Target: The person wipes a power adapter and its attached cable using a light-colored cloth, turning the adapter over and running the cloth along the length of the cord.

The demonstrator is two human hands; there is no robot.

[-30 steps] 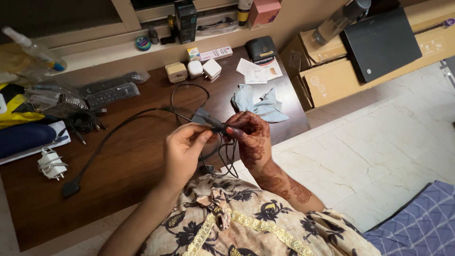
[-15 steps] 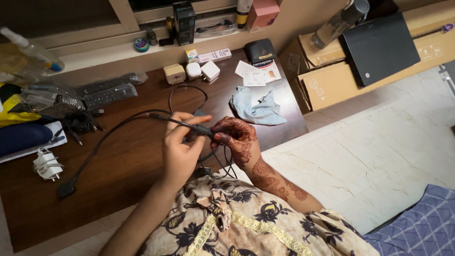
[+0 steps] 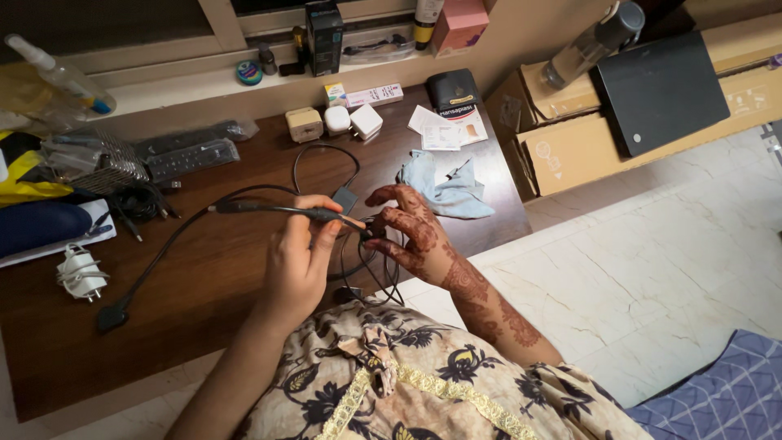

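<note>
Your left hand (image 3: pixel 300 259) grips the black cable (image 3: pixel 269 209) above the dark worktop (image 3: pixel 204 285); your right hand (image 3: pixel 411 232), fingers spread, touches its loops. Beside the blue cloth (image 3: pixel 444 183), slack strands hang tangled; pulling hard risks knotting or straining the connector.

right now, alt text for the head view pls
Over a dark wooden desk, the left hand pinches a black cable while the right hand opens beside it, fingers spread over the loops. A blue cloth lies behind.
</note>
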